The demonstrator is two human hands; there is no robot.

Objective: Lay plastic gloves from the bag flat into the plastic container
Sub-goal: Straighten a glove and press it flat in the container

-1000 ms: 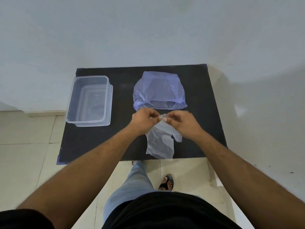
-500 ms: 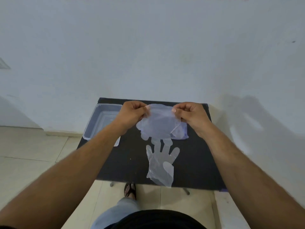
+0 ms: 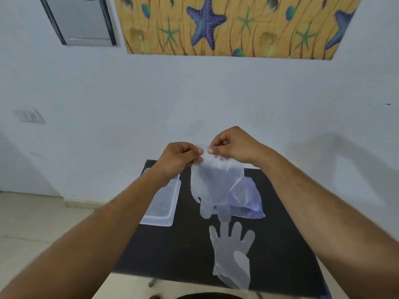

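Observation:
My left hand point(image 3: 177, 158) and my right hand point(image 3: 233, 145) pinch the cuff of a clear plastic glove point(image 3: 210, 186) and hold it up in the air, fingers hanging down over the table. A second clear glove point(image 3: 234, 253) lies flat on the black table point(image 3: 172, 251), near its front edge. Behind the hanging glove lies the bluish plastic bag point(image 3: 248, 199), partly hidden by it. The clear plastic container point(image 3: 164, 210) stands on the table's left side, partly covered by my left forearm.
A white wall rises just behind the table, with a starfish picture point(image 3: 233, 24) and a grey panel point(image 3: 84, 20) high up. Tiled floor point(image 3: 32, 223) lies to the left of the table.
My hands have risen and come closer together at the glove's cuff. The view has tilted upward, showing more wall. The second glove stays flat on the table.

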